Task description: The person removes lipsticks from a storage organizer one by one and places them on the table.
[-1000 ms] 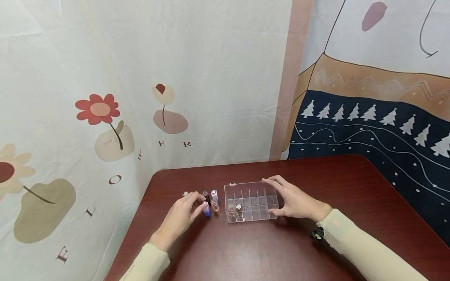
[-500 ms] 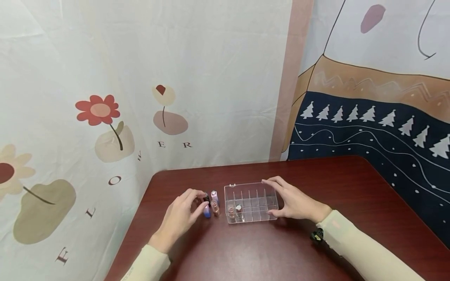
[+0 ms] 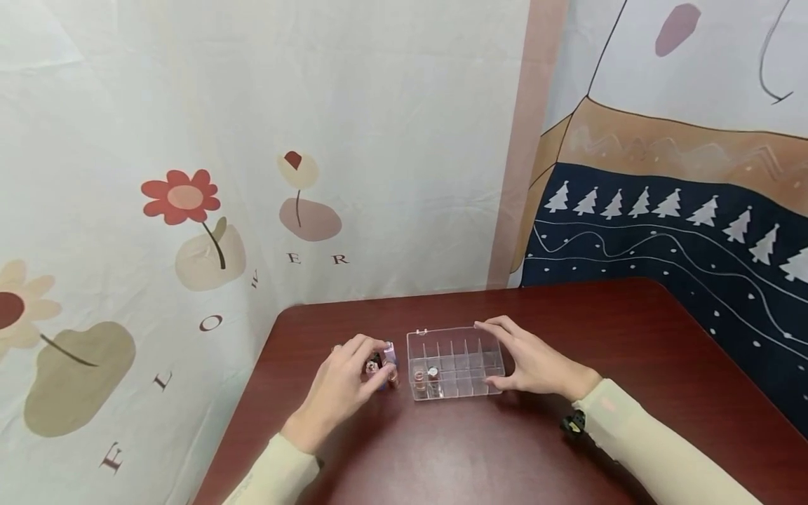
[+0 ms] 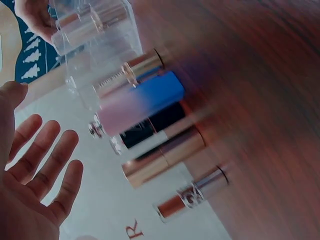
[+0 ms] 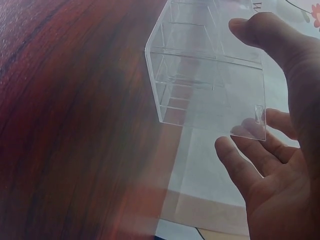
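Observation:
My left hand [image 3: 341, 379] hovers over a group of lip tubes, its fingers spread and bent, holding nothing. The left wrist view shows them in a row: a rose-gold tube [image 4: 131, 74], a pink-to-blue lipstick [image 4: 142, 102], a black one [image 4: 152, 125], a gold one [image 4: 167, 157] and a clear-ended lip gloss [image 4: 192, 194]. In the head view the hand partly hides this group. To its right stands a clear divided box [image 3: 463, 365] with two tubes [image 3: 433, 382] in its left front compartments. My right hand [image 3: 530, 361] holds the box's right end between thumb and fingers.
All of it rests on a dark red wooden table [image 3: 473, 449]. Behind hangs a pale printed cloth [image 3: 391, 140] with flowers and letters, and a navy tree-patterned cloth [image 3: 663, 252] covers the right side.
My left hand has moved to the right, so that its fingers now overlap the lip tubes more. My right hand stays at the box, which keeps its place.

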Demonstrator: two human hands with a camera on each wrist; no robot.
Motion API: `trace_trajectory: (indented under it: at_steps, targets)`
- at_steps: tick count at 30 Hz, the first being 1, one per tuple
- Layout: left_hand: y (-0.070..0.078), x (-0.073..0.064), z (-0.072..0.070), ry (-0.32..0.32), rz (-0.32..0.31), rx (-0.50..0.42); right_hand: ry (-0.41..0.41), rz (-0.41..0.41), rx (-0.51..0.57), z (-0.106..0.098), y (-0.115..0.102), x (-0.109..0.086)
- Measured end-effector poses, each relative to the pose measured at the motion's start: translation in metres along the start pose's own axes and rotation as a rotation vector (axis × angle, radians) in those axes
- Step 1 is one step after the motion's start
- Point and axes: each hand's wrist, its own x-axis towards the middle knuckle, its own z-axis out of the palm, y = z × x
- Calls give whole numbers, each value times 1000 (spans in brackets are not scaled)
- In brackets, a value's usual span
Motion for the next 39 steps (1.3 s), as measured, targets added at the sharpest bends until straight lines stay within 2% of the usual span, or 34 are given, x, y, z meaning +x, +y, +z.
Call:
trace_trajectory:
  at_steps: [6,15,21,31,39]
  targets:
    - [15,11,5,-45,55,16,21,-8,-3,0,1,-2]
    - [34,20,20,-101,130,31,4,2,-8,-1,0,-4]
    - [35,26,22,-146,147,32,5,-1,-9,-2,-2,-3]
    - [37,37,24,-243,139,61,-5,-15,-10,-1,1,0]
    - [34,41,31,-339,127,13,5,-38,-8,0,4,0]
